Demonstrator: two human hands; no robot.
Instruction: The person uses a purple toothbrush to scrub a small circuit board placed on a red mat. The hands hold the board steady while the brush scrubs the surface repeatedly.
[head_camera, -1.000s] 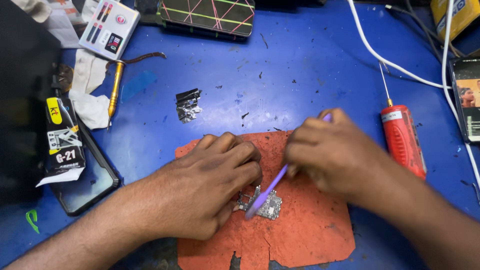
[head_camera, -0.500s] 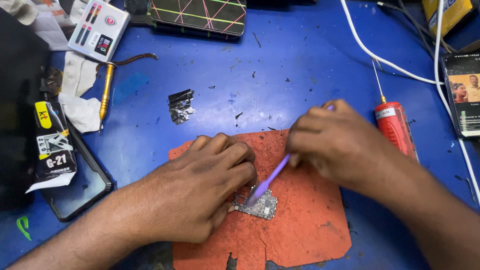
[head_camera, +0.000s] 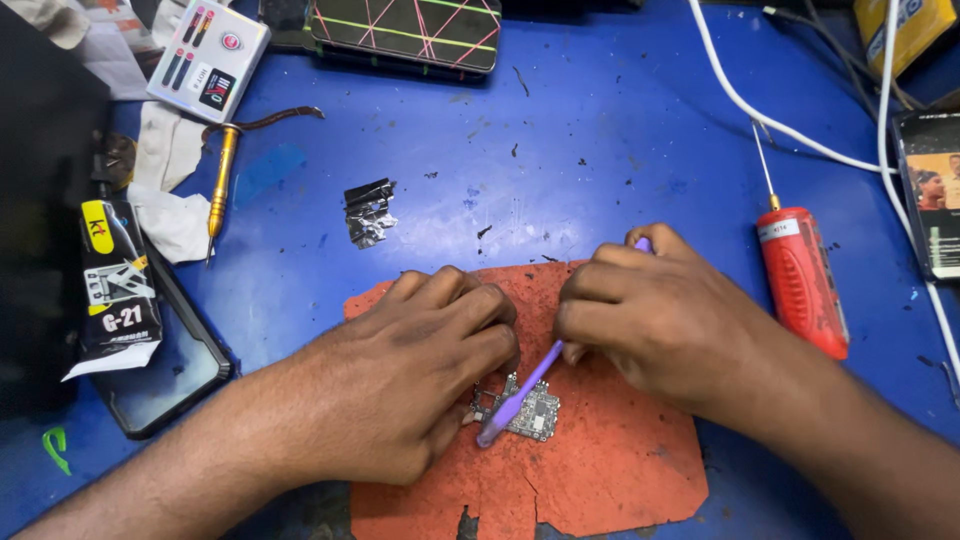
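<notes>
Slanting down-left onto circuit board (head_camera: 528, 408), purple brush (head_camera: 520, 392), right-hand fingers (head_camera: 590, 315) clamped around it.

One camera, worn on the head, looks steeply down and forward over a blue table (head_camera: 620, 150), close in. Both forearms enter from the bottom edge. Its far edge, perhaps just beyond the top, is cut off.

1. The left hand (head_camera: 400, 385), entering from the lower left of the frame, is bare: no glove, ring or watch shows.
2. The right hand (head_camera: 665, 320), from the lower right, is likewise bare.
3. Both forearms are unsleeved up to the frame edge.
</notes>
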